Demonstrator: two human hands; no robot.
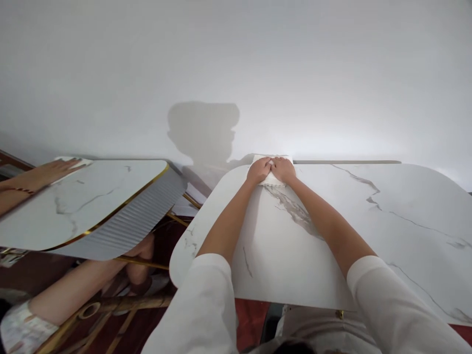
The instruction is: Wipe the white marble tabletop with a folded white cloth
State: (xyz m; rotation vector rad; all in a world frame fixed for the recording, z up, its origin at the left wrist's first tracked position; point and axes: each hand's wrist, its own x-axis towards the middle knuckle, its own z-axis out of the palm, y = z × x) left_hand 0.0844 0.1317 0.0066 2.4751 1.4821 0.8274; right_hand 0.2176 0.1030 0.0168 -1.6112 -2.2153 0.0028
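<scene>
saw first, behind everything, a plain pale wall (302, 59). then saw, in front of it, the large white worktop (280, 265), with grey veins and rounded corners, its far edge close along the wall. judged a shift or rocking of this worktop possible, in case of too much weight leaned on the far edge; could not judge its firmness from this view. at the left, noticed the smaller worktop (106, 189), with a ribbed grey side, apart from the large one by a gap.

found the white cloth (273, 180) at the far edge of the large worktop, left of its middle. considered possible a sudden slide of it off that edge, because of the smooth surface, and also a bump of fingertips against the wall, because of so little room there.

found the left hand (259, 169) laid nearly flat on the cloth, fingers slightly bent, not clenched. found the right hand (283, 169) just beside, laid in the same manner, with the two sets of fingertips very near each other; could not tell about any pinched fold below. lastly noted another person's hand (70, 167), spread on the smaller worktop, well apart.
</scene>
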